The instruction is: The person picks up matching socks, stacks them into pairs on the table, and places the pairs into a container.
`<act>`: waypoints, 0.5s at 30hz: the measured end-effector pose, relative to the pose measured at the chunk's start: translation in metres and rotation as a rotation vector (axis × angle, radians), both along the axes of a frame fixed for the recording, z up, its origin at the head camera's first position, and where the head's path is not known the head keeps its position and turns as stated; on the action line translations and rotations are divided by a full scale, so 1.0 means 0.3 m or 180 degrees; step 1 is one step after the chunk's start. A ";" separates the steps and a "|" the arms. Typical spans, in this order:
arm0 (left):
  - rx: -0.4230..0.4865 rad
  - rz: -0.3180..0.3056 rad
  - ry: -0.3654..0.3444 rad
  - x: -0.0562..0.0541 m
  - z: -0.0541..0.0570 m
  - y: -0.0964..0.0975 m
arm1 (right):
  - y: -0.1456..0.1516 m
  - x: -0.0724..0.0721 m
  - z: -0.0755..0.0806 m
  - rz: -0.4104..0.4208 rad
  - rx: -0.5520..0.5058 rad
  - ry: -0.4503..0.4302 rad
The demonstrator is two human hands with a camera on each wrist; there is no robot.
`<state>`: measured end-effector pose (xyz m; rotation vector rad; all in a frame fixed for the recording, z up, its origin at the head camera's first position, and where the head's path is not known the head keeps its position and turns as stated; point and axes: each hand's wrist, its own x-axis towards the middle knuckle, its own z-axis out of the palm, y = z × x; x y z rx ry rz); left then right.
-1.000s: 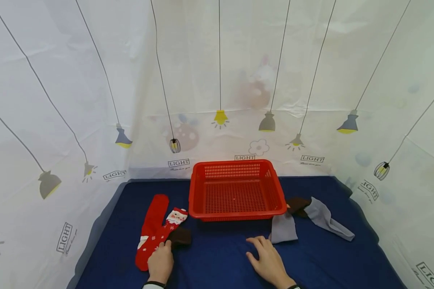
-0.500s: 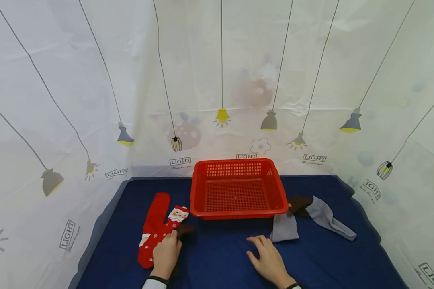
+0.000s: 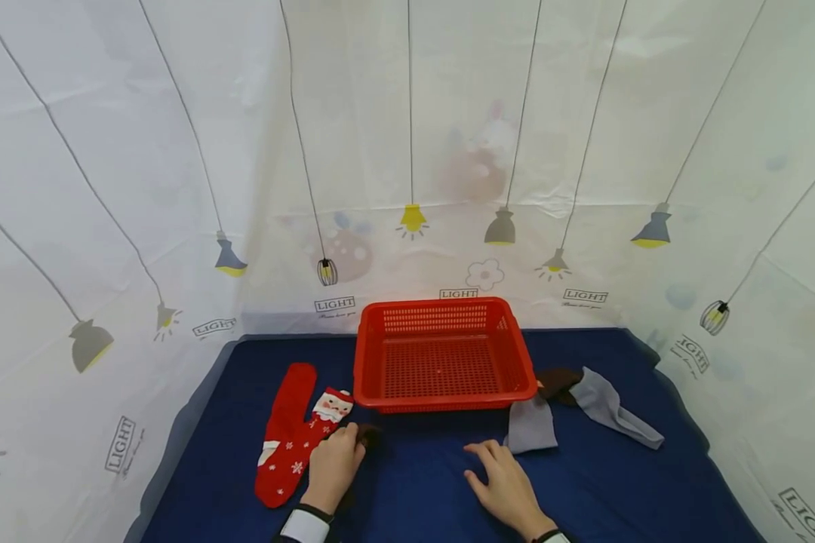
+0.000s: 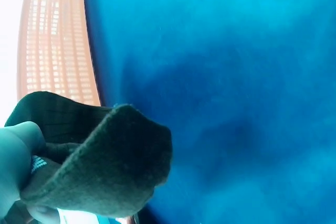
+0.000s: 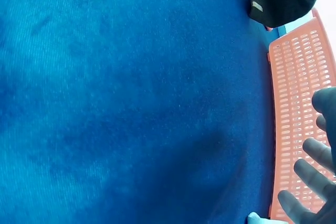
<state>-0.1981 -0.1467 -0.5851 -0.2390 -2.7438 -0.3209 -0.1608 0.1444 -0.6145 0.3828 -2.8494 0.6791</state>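
Brown fuzzy fabric (image 4: pixel 118 169) hangs folded from the left hand (image 3: pixel 334 466).

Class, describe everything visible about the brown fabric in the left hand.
The brown fabric looks dark, soft and slightly fuzzy, perhaps a sock. It is loosely folded, with a small pale patch. The left hand grips it, close to the near left corner of the red basket. Whether it touches the blue cloth is unclear.

The held sock (image 3: pixel 370 435) is brown, the basket (image 3: pixel 448 400) red.
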 end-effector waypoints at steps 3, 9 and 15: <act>-0.0020 -0.0131 -0.0002 -0.003 0.000 0.032 | 0.007 -0.002 0.003 -0.0006 0.0040 0.0033; -0.0061 -0.0350 -0.0117 -0.007 0.006 0.104 | 0.018 -0.002 0.006 -0.0046 0.0079 0.0050; -0.0079 -0.0574 0.0071 -0.012 0.023 0.188 | 0.024 -0.006 0.007 -0.0108 0.0066 0.0057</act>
